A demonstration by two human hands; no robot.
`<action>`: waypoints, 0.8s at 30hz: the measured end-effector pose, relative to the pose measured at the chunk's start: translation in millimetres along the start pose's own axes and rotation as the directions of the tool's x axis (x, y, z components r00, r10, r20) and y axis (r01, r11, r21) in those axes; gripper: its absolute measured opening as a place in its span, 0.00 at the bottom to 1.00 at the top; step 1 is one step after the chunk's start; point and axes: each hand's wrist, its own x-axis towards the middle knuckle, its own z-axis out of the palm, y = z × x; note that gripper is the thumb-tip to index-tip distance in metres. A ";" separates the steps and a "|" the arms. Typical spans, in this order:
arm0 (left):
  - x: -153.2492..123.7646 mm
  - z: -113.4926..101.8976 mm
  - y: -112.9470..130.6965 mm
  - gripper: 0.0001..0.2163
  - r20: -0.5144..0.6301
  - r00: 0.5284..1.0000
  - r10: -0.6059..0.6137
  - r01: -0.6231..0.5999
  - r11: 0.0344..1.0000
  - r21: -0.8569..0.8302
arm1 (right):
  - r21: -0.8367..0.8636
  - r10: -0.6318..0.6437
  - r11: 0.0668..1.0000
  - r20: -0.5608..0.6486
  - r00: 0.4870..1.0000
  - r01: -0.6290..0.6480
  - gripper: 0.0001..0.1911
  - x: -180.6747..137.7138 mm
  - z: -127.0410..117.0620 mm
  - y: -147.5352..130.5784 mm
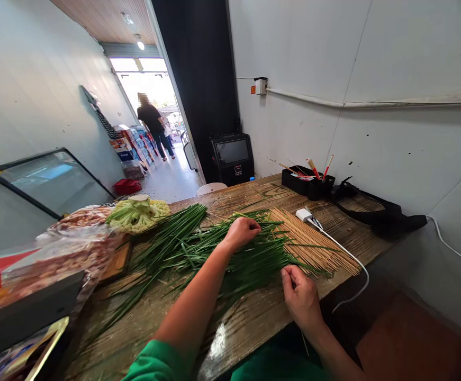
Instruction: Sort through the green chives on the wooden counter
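Long green garlic chives lie in a loose heap across the wooden table. My left hand reaches over the heap with its fingers closed in a pinch at the chives. Below it, a sheaf of chives is smeared by motion. Nearer the table's front edge, my right hand is closed, thumb against the fingers, beside the cut ends of the chives. A thin stick, seemingly a bamboo skewer, juts out below that hand. Many more bamboo skewers lie in a flat pile to the right.
A white charger with its cable rests on the skewer pile. Black holders and a black strap bag sit at the back right. Cauliflower and bagged meat are at left. A person stands near the doorway.
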 end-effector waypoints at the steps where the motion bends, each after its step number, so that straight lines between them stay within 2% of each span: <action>1: 0.1 -1.2 -0.2 0.12 -0.002 1.000 -0.025 0.025 1.000 0.000 | 0.000 -0.002 1.000 0.000 1.000 0.002 0.16 -0.1 -0.1 -0.2; 4: 1.3 -1.9 -2.1 0.12 0.000 0.998 -0.060 0.060 0.996 -0.065 | 0.006 -0.006 1.000 -0.006 1.000 0.006 0.16 -0.4 -0.4 -0.6; 10: 2.5 2.6 -2.1 0.12 -0.020 0.999 -0.040 0.035 0.973 -0.228 | 0.010 -0.003 1.000 -0.014 1.000 0.004 0.16 -0.4 -0.5 -0.7; 15: 1.2 4.3 2.3 0.14 0.051 0.999 0.016 0.008 0.897 -0.441 | 0.031 0.015 0.999 0.001 1.000 -0.015 0.16 -0.6 -0.2 0.0; 24: 0.4 7.5 3.5 0.14 0.073 0.996 0.059 -0.017 0.878 -0.478 | 0.031 0.015 0.999 -0.009 1.000 -0.015 0.16 -0.7 -1.2 -1.6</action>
